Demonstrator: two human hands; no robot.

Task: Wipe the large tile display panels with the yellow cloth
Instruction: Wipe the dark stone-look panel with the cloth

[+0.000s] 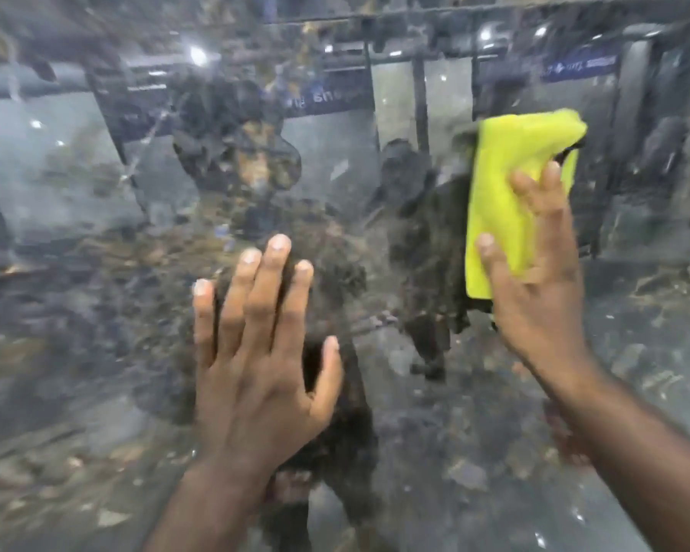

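A large glossy tile panel (96, 312) with a dark grey and brown marbled pattern fills the whole view. Its surface mirrors the room. My left hand (255, 344) lies flat on the panel in the lower middle, fingers straight and spread. My right hand (534, 264) presses a folded yellow cloth (510, 173) flat against the panel at the upper right. Its fingers are straight on the cloth, and the cloth sticks out above and to the left of them.
The panel's shine shows reflections of ceiling lights (198, 55), dark rack bars (421, 105) and a blue sign strip (578, 65) along the top. My own dark reflection sits in the middle. No panel edge shows.
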